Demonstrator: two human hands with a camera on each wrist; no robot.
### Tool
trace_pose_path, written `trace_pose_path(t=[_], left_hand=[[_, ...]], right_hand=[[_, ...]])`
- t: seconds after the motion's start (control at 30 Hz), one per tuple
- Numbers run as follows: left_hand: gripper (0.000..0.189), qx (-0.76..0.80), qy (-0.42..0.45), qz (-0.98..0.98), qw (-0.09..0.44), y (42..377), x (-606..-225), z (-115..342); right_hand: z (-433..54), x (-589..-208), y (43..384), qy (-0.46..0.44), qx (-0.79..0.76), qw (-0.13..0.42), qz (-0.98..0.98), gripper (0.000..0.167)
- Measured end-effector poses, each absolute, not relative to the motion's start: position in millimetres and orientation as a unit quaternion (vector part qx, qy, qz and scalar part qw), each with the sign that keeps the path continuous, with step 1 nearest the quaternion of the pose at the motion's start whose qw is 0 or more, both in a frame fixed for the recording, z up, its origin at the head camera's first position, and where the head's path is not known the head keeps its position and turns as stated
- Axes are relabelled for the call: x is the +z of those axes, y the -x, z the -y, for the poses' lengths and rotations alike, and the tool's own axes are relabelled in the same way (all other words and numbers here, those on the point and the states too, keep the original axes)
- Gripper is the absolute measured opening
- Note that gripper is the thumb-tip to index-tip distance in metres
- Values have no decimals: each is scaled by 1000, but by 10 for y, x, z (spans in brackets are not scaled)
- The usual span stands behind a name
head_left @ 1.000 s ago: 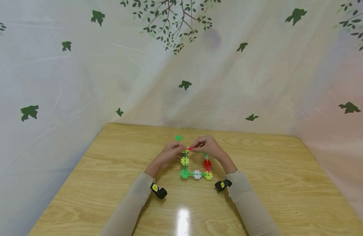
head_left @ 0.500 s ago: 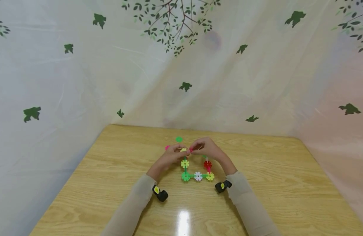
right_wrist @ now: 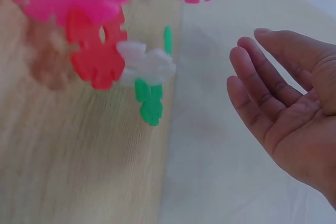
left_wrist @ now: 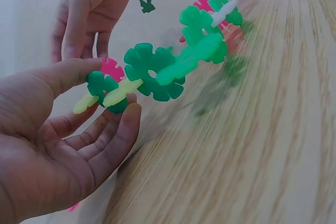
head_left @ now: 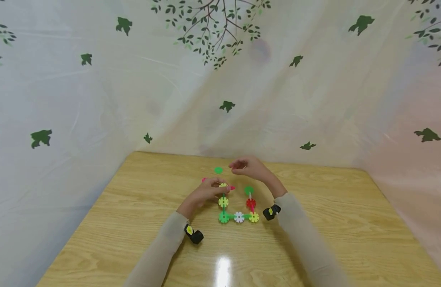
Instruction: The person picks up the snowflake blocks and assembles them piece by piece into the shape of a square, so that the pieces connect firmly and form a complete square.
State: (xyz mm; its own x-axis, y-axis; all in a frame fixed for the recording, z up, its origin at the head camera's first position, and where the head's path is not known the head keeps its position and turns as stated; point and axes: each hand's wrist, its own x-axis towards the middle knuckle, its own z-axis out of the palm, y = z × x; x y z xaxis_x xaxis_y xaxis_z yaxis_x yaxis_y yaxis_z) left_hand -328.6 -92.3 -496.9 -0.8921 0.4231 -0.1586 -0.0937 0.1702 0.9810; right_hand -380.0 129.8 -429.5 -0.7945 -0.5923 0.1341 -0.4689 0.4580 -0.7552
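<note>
A chain of slotted plastic flower discs forms an angular U, with a green disc [head_left: 224, 217] and a white disc [head_left: 239, 217] along its near side. My left hand [head_left: 206, 191] pinches the chain's far left end. In the left wrist view, thumb and fingers hold a small green disc [left_wrist: 102, 86] and a yellow disc [left_wrist: 122, 92] there, with a pink disc [left_wrist: 112, 69] fitted beside them. My right hand [right_wrist: 296, 98] holds nothing, its fingers loosely bent, beyond the chain. The other arm of the U has a red disc [head_left: 251, 203] and ends in green [head_left: 249, 190].
A loose green disc [head_left: 218, 170] lies on the wooden table [head_left: 314, 223] beyond the chain. Another pink disc [head_left: 204, 180] shows partly behind my left hand. A pale cloth [head_left: 184, 119] printed with leaves hangs behind the table.
My right hand has let go of the pink disc at the chain's left end and moved up and away. The left hand keeps its pinch. The chain's right end has come into view.
</note>
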Motion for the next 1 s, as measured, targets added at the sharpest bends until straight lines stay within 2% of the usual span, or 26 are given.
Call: trace_pose_path(t=[0.4,0.8,1.0], left_hand=[[30,631,-114,-735,220,3263,-4910,972],[28,629,-126,-737,215,3259,-4916,984],[24,629,-126,-737,212,3245,-4907,985]], right_hand=[[-976,-4442,4173,351,-356,98,-860,28],[-801,-4472,4279,331,-241,148,-900,42],[-744,-4465,4292,339,-206,155,-905,41]])
